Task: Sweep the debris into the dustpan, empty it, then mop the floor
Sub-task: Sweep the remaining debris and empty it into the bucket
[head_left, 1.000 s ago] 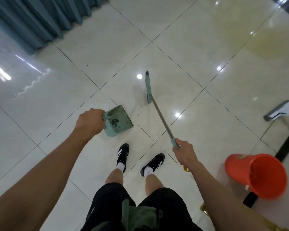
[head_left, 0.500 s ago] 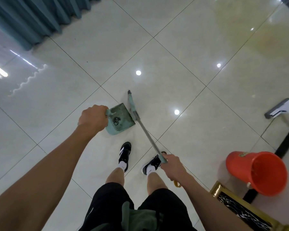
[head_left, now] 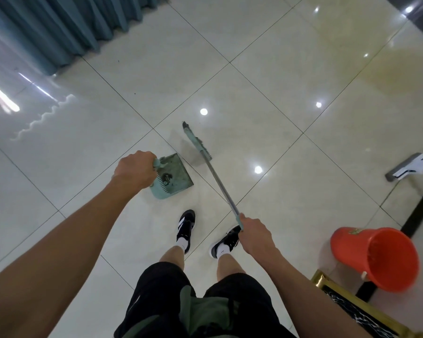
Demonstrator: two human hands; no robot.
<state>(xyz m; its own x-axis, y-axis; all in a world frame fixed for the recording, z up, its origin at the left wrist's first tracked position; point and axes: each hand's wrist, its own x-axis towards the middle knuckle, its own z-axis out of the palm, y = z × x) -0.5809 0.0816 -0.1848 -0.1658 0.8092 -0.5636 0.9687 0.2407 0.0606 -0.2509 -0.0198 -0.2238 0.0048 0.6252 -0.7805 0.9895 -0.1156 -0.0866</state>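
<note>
Black shorts [head_left: 193, 301] w/ a green patch nearest us, bare legs, black-and-white trainers [head_left: 186, 224] planted on the glossy cream tile floor [head_left: 266, 69]. Gilt-edged dark furniture corner [head_left: 352, 306] pokes in at 5 o'clock. Orange bucket [head_left: 374, 257] at 4 o'clock, tipped so its mouth faces us, well apart from the feet.

Right hand [head_left: 255, 236] now: fingers curled tight round the end of the broom handle [head_left: 221, 186], full fist grip, just above the right shoe. Metal shaft runs up toward 12 o'clock to the teal broom head [head_left: 197, 142], which sits on the tile just beyond the pan's open lip, a small gap between them.

Left hand [head_left: 134, 169], 11 o'clock of the feet: clenched round the dustpan's handle [head_left: 156, 163], knuckles up. Teal dustpan [head_left: 174, 176] flat on the floor just ahead of the left foot, mouth facing the broom side at 1–2 o'clock. Debris [head_left: 167, 177]: a small dark clump inside the pan, near the comb teeth at the back; a few tiny specks on the tile around the broom head, too small to make out.

Further off, 3 o'clock edge: grey-and-white flat mop head [head_left: 410, 168] lying on the floor by a dark floor strip [head_left: 418, 211]. Farthest, 10–11 o'clock: teal curtain [head_left: 59, 28] hanging down to the tiles.
</note>
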